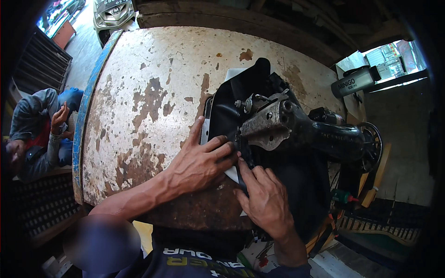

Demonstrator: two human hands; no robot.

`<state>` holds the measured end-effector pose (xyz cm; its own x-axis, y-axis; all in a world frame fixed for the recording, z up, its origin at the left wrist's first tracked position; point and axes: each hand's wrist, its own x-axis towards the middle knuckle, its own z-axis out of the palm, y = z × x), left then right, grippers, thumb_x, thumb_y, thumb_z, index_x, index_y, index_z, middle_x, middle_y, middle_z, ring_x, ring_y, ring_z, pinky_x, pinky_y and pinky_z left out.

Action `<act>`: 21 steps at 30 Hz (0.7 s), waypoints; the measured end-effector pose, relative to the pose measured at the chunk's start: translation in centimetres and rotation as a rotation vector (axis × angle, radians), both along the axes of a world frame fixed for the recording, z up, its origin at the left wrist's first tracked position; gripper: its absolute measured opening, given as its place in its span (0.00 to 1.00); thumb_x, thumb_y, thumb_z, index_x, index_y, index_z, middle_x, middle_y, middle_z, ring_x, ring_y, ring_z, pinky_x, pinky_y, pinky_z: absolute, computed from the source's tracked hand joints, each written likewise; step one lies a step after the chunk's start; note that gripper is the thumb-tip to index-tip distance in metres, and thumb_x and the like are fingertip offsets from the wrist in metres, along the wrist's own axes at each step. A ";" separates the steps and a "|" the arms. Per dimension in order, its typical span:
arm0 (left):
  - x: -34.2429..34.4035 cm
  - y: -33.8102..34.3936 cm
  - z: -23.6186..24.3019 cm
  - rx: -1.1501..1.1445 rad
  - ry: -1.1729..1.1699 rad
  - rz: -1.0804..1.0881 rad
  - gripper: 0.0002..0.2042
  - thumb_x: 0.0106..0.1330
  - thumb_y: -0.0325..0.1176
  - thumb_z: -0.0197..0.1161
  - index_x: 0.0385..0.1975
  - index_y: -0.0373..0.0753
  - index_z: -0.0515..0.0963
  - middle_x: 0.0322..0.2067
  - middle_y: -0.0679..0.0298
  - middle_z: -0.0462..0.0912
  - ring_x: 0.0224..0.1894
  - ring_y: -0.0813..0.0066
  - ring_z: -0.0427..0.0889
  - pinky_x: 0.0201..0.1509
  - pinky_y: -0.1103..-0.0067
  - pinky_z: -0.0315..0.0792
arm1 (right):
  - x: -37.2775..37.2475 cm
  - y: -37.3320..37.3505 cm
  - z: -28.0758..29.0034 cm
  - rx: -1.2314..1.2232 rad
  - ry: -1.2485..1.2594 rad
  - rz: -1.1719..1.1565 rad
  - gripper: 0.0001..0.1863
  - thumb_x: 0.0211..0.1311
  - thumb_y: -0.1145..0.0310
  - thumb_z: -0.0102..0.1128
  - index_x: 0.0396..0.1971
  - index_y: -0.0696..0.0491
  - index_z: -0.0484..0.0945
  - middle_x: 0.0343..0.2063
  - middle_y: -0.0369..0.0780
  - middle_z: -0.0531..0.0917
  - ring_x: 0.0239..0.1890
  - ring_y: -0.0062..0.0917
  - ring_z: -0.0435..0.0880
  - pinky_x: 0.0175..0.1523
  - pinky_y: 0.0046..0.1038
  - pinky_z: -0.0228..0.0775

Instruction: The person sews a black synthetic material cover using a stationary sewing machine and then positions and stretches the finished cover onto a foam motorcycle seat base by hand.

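Note:
A black sewing machine (296, 127) stands on the worn table, its grey metal head toward me. Black leather-like material (225, 116) with a white layer (233, 174) at its edge lies under the machine head and drapes to the right. My left hand (199, 160) rests on the material's left edge, index finger stretched out and the other fingers bent over the black surface. Close to the needle area, my right hand (266, 197) lies on the material, index finger extended and thumb apart. The machine's head hides the needle.
The table (139, 116) has peeling white paint and a blue edge on the left. A grey bottle (354, 83) lies at the far right. Beside the machine is its handwheel (371, 147); a small green bottle (342, 196) is below it. A person (39, 125) sits left, near a parked vehicle (115, 18).

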<state>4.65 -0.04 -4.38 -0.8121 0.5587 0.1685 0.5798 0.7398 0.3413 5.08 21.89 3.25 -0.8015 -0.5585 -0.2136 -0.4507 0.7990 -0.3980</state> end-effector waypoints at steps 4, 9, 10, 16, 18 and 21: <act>-0.4 -0.3 0.0 -0.012 0.002 -0.025 0.25 0.63 0.43 0.70 0.62 0.52 0.83 0.59 0.68 0.79 0.71 0.70 0.74 0.79 0.30 0.45 | 0.0 0.3 -0.7 -0.026 0.006 -0.027 0.34 0.59 0.70 0.74 0.66 0.61 0.76 0.40 0.44 0.79 0.44 0.39 0.81 0.49 0.40 0.78; -1.1 -1.0 0.0 -0.003 -0.010 -0.032 0.27 0.61 0.44 0.72 0.63 0.55 0.82 0.61 0.69 0.80 0.71 0.71 0.74 0.80 0.31 0.44 | 0.1 -0.3 -0.9 -0.037 0.019 -0.032 0.33 0.59 0.72 0.71 0.65 0.62 0.76 0.39 0.45 0.79 0.43 0.40 0.81 0.50 0.41 0.77; -1.3 -1.2 -0.1 -0.013 -0.012 -0.032 0.28 0.60 0.44 0.74 0.64 0.57 0.82 0.61 0.69 0.80 0.71 0.71 0.74 0.81 0.32 0.43 | 0.1 -0.4 -1.0 -0.049 0.019 -0.037 0.33 0.59 0.72 0.71 0.65 0.62 0.76 0.39 0.45 0.79 0.43 0.41 0.81 0.51 0.41 0.77; -2.5 -1.9 -0.3 0.003 -0.001 -0.049 0.27 0.58 0.44 0.76 0.62 0.60 0.84 0.63 0.69 0.81 0.72 0.72 0.75 0.82 0.33 0.40 | -0.2 -1.2 -1.7 -0.055 0.055 -0.059 0.34 0.57 0.73 0.70 0.65 0.64 0.75 0.40 0.47 0.79 0.45 0.43 0.82 0.51 0.42 0.77; -2.7 -1.9 -0.1 -0.010 -0.001 -0.042 0.27 0.58 0.44 0.76 0.61 0.60 0.84 0.63 0.69 0.81 0.71 0.72 0.76 0.82 0.33 0.39 | -0.2 -1.5 -1.9 -0.061 0.062 -0.073 0.34 0.56 0.73 0.70 0.65 0.65 0.75 0.40 0.47 0.79 0.45 0.43 0.82 0.52 0.42 0.77; -3.0 -2.1 -0.1 0.026 0.029 -0.073 0.22 0.63 0.42 0.72 0.59 0.56 0.85 0.56 0.70 0.81 0.69 0.73 0.76 0.81 0.30 0.40 | -0.2 -1.7 -2.2 -0.064 0.091 -0.081 0.34 0.56 0.73 0.69 0.64 0.65 0.76 0.40 0.48 0.79 0.44 0.43 0.82 0.52 0.42 0.77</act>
